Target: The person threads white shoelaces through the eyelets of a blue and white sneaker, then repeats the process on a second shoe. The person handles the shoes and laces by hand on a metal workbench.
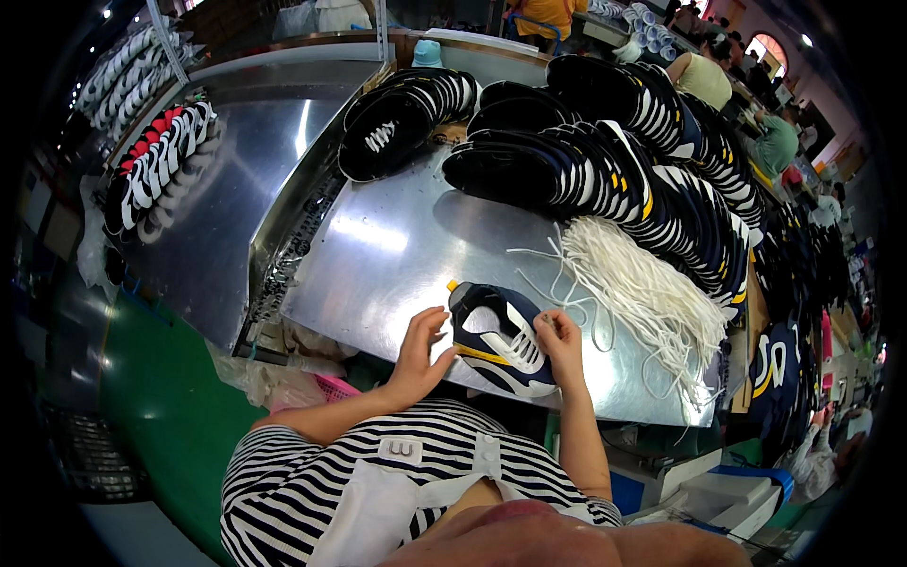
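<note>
A navy, white and yellow shoe upper [482,355] lies on the metal table in front of me, white lace rows across its front. At its left edge is my left hand [418,359], its thumb and curved fingers apart, with nothing visibly gripped. On the other side, my right hand [559,346] is closed in a pinch beside the lace rows. What sits between those fingertips is too small to make out. Just right of that hand, a large bundle of loose white shoelaces [642,293] spreads over the table, some strands trailing towards the upper.
Long rows of nested dark shoe uppers [605,170] line the table's far and right sides, with another stack [406,118] at the back left. A metal-edged gap [293,227] separates a second table [236,180] holding red-and-white uppers [165,165]. Other people [704,77] sit at the far right.
</note>
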Demonstrator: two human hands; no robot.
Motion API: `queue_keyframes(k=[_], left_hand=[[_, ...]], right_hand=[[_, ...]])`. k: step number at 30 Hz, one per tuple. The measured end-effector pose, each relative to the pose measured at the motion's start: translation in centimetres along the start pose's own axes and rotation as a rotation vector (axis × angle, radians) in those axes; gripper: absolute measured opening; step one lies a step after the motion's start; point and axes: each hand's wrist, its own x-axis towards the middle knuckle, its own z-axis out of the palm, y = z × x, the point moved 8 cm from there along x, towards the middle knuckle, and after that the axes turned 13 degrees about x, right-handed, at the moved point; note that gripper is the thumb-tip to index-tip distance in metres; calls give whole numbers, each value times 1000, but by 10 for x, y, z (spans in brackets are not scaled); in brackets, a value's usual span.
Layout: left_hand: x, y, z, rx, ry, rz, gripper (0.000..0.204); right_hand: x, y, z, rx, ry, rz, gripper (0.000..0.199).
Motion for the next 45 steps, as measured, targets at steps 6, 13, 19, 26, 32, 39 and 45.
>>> queue_keyframes(k=[6,13,19,26,32,39,45], left_hand=[[-16,-70,59,-1037,-414,-803,45],[76,27,-33,-1028,-280,-277,42],[185,-2,-108,498,89,107,34],[370,-167,-76,1026,263,-50,70],[396,-212,-71,920,201,120,84],[303,-144,-42,93,224,76,38],[297,-114,-27,475,299,56,27]], right_hand=[[14,10,16,-124,-33,-17,12],[25,-14,36,21,1,-37,11],[47,-33,1,-726,161,-350,20],[72,-11,18,-1103,113,-375,18],[70,-19,12,-902,12,-351,14],[79,-57,29,-312,41,-319,6],[29,-217,120,339,-308,-501,10]])
